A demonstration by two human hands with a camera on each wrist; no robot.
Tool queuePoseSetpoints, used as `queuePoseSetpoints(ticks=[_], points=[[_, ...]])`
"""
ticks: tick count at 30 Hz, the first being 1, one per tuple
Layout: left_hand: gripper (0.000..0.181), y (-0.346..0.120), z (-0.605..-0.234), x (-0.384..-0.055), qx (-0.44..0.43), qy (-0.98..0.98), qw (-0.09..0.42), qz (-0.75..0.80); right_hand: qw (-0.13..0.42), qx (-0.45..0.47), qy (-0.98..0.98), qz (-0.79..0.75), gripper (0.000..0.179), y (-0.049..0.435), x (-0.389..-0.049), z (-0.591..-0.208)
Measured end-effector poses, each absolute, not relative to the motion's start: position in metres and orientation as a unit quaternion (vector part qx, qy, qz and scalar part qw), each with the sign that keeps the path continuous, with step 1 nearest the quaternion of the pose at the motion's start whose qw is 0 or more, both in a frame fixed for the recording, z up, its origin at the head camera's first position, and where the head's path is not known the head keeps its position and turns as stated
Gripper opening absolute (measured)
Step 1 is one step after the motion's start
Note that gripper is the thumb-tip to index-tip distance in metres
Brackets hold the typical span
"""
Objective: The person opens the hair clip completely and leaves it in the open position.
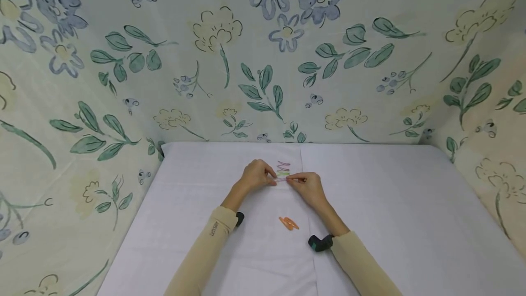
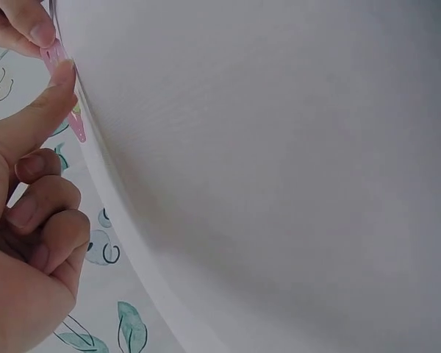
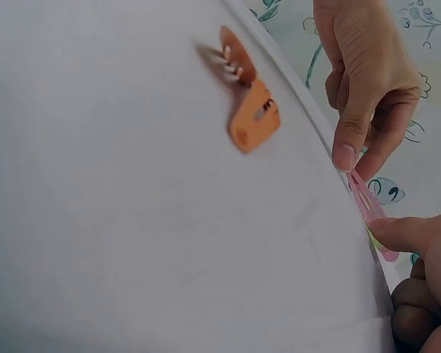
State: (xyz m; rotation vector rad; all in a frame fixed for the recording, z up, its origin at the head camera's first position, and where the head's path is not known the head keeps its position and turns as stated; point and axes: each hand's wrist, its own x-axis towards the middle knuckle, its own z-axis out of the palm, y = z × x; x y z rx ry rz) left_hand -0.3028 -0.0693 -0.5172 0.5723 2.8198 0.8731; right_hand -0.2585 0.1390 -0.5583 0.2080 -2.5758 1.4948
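Observation:
Both hands meet over the far part of the white table, at a slim pink snap hair clip [image 3: 362, 197]. My left hand [image 1: 256, 175] pinches one end between thumb and forefinger, as the right wrist view shows. At the other end, my right hand [image 1: 307, 187] holds the clip with its fingertips. Just beyond the hands lie a green hair clip [image 1: 283, 173] and pink hair clips [image 1: 283, 163], one behind another in a short column. Closer to the body lies an orange clip [image 3: 255, 121] with small pale prongs, touched by neither hand.
A white cloth [image 1: 370, 223] covers the table, with a crease running front to back near the middle. Floral fabric [image 1: 263, 58] hangs behind and at both sides. Dark wrist cameras [image 1: 319, 243] sit at the beige sleeves [image 1: 361, 264].

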Motion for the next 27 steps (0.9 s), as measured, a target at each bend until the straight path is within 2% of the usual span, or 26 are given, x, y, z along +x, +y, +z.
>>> queuePoseSetpoints(ticks=[21,27], points=[[0.02,-0.064,-0.507,-0.304,0.15,0.955,0.071,0.244,0.074,0.048,-0.862,0.498,0.01,0.139,-0.265,-0.557],[0.019,-0.075,-0.508,-0.292,0.142,0.95,0.058,0.271,0.048,0.008,-0.845,0.533,0.015,0.146,-0.255,-0.553]])
